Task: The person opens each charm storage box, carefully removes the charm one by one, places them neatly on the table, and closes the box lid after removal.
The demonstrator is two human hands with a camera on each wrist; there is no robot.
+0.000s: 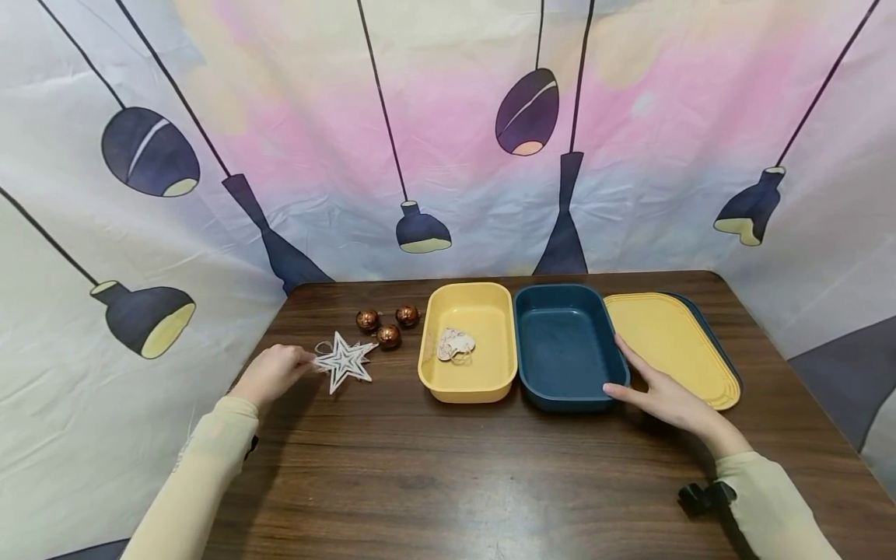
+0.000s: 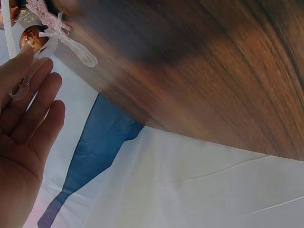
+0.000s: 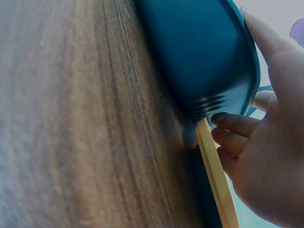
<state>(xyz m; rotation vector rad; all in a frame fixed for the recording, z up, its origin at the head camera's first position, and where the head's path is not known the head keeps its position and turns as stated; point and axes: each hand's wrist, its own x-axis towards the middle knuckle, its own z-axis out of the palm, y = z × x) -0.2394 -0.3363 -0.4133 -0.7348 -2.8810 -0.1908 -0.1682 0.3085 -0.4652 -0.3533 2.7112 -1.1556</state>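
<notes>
At the left of the table in the head view, my left hand (image 1: 276,372) pinches a white star ornament (image 1: 343,362) by its left side. A pink glittery piece with a white ribbon (image 2: 59,32) shows past the fingertips in the left wrist view. Three shiny brown ball ornaments (image 1: 388,336) lie just beyond the star. My right hand (image 1: 665,395) rests against the near right corner of a dark blue box (image 1: 570,342), thumb at the front rim and fingers extended along the right side. The blue box is empty inside.
Left of the blue box stands a yellow box (image 1: 483,373) holding a pale heart-shaped ornament (image 1: 456,344). To the right, a yellow lid (image 1: 668,342) lies over a dark blue lid (image 1: 714,338). A printed cloth (image 1: 476,155) hangs behind the brown table (image 1: 434,474).
</notes>
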